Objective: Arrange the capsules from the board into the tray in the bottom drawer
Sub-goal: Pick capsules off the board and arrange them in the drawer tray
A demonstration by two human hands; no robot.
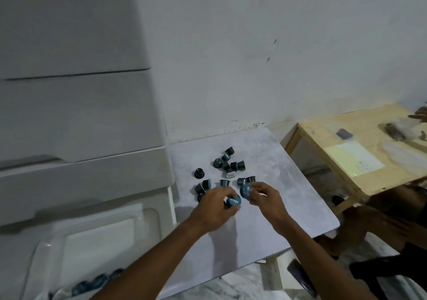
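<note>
1. A pale grey board (288,184) is lying flat by the white wall (254,57), with a loose scatter of teal and black capsules (227,165) sitting on its far half.
2. The left hand (215,207) is gripping a teal capsule (233,201) in its fingers, and the right hand (265,195) is pinching another teal capsule (245,191); both are hovering just above the board, near the scatter.
3. A white drawer unit (76,114) is standing to the left, its bottom drawer pulled open with a clear tray (97,235) lying inside.
4. A few capsules in the tray (97,281) are peeking out beside the left forearm, which is covering part of that corner; their count is hard to make out.
5. A wooden table (346,151) is standing to the right, holding papers and blurred items.
6. Another person's limbs (381,225) are showing dimly at the right edge, cut off by the frame.
</note>
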